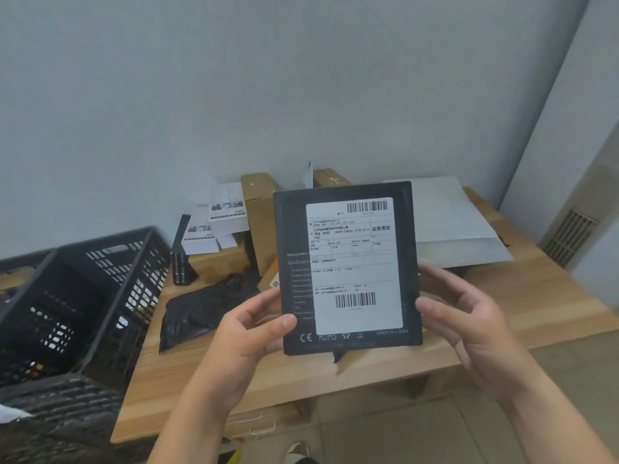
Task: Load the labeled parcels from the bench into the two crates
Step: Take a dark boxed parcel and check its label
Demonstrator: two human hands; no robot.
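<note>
Left hand (248, 333) and right hand (469, 323): nearest the camera, each gripped a lower side edge of one flat black parcel (294, 229). Parcel: held upright in the air above the bench (335, 373), white shipping label (351, 262) facing the camera. Left: black bag (201, 309) lying on the bench; black crate (83, 296) at the bench's left end. Far: brown cartons (258, 212), white boxes (227, 212). Far right: grey mailer (449, 222).

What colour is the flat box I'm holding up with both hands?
Black flat box, with a white shipping label on its face; the head view shows it.
</note>
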